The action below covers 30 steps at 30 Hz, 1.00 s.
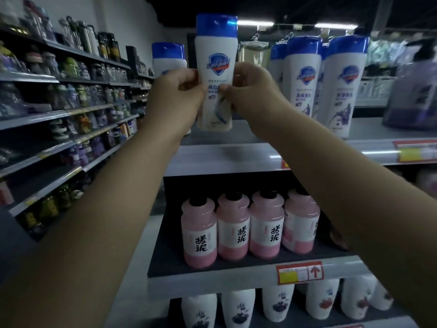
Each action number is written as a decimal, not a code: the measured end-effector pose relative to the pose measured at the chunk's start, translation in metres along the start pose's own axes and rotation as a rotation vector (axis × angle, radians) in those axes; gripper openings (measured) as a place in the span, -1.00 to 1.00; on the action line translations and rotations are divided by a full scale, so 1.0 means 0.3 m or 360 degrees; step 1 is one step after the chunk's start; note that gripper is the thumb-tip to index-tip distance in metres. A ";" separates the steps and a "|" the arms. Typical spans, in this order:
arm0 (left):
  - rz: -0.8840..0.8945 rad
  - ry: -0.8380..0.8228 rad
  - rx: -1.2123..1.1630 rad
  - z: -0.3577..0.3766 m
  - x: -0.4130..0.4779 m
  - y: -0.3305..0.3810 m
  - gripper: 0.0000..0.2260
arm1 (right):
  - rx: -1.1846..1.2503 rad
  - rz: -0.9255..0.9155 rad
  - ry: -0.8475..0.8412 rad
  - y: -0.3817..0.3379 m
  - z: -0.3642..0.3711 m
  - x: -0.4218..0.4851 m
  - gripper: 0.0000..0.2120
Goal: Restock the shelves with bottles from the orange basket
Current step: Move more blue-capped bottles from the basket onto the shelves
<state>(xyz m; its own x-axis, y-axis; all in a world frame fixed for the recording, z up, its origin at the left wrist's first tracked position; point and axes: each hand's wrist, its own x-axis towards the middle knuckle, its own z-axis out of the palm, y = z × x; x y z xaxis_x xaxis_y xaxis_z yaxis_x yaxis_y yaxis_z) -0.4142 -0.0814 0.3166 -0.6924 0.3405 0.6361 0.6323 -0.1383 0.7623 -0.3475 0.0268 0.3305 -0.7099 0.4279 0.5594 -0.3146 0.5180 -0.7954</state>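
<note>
Up at head height in the head view, a white bottle with a blue cap [216, 74] stands upright between both hands, over the front part of the top shelf [224, 157]; whether its base touches the shelf cannot be told. The left hand [176, 95] grips the bottle's left side with curled fingers, and the right hand [250, 91] pinches its right side, thumb on the label, so both are closed around it. Just behind the left hand stands another blue-capped bottle [168, 58], partly hidden. To the right, well apart from the held one, a group of matching bottles [302, 76] stands upright on the same shelf. One shelf down, a row of pink bottles with black caps [233, 228] stands side by side, touching, above a red and yellow price tag [299, 273]. Below that, white bottles with flower prints [277, 304] fill the lowest shelf seen. Along the left wall run long shelves of flasks and jars [71, 102], blurred.
</note>
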 end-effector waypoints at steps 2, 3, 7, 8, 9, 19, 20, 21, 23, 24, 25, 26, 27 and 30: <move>-0.0006 0.0000 0.0006 0.000 0.005 -0.018 -0.78 | -0.0040 0.0031 0.0007 0.016 0.020 0.025 -0.73; -0.0018 -0.0007 0.0013 -0.002 0.007 -0.024 -0.78 | -0.0058 0.0053 0.0011 0.022 0.027 0.037 -0.71; -0.0100 -0.0125 0.0173 -0.006 0.021 -0.041 -0.82 | -0.0126 0.0159 -0.0007 0.042 0.046 0.073 -0.79; -0.0114 -0.0147 0.0224 -0.006 0.024 -0.043 -0.84 | -0.0152 0.0180 -0.0016 0.047 0.049 0.080 -0.84; -0.0127 -0.0159 0.0258 -0.006 0.027 -0.044 -0.85 | -0.0180 0.0198 -0.0024 0.049 0.051 0.087 -0.88; -0.0108 -0.0037 0.0046 -0.016 -0.031 -0.008 -0.74 | -0.0356 0.0172 0.0026 0.029 0.025 0.027 -0.70; -0.0112 0.0011 -0.0114 -0.019 -0.055 0.001 -0.74 | -0.0330 0.0100 0.0084 0.018 0.011 -0.006 -0.64; -0.0133 0.0031 -0.0290 -0.020 -0.083 0.010 -0.76 | -0.0292 0.0009 0.0144 0.010 -0.004 -0.044 -0.61; -0.0196 -0.0003 -0.0593 -0.001 -0.148 0.024 -0.79 | -0.0147 -0.0158 0.0239 0.003 -0.039 -0.124 -0.61; -0.0226 -0.0039 -0.0679 0.019 -0.181 0.029 -0.80 | -0.0065 -0.0194 0.0274 0.005 -0.057 -0.163 -0.62; -0.0254 -0.0076 -0.0720 0.044 -0.212 0.033 -0.79 | -0.0003 -0.0196 0.0302 0.011 -0.075 -0.200 -0.62; -0.0280 -0.0106 -0.0739 0.073 -0.241 0.036 -0.78 | 0.0053 -0.0181 0.0318 0.019 -0.095 -0.236 -0.62; -0.0311 -0.0132 -0.0764 0.103 -0.270 0.039 -0.77 | 0.0113 -0.0157 0.0324 0.032 -0.119 -0.269 -0.62; -0.0427 -0.0223 -0.0891 0.203 -0.356 0.046 -0.72 | 0.0337 -0.0055 0.0292 0.070 -0.201 -0.378 -0.66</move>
<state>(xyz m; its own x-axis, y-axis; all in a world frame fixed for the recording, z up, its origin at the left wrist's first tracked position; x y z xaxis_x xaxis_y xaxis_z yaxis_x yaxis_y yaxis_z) -0.3103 -0.0632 0.2519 -0.7256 0.5439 0.4215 0.1396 -0.4835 0.8641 -0.2355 0.0338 0.2645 -0.5763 0.5496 0.6048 -0.4753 0.3766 -0.7951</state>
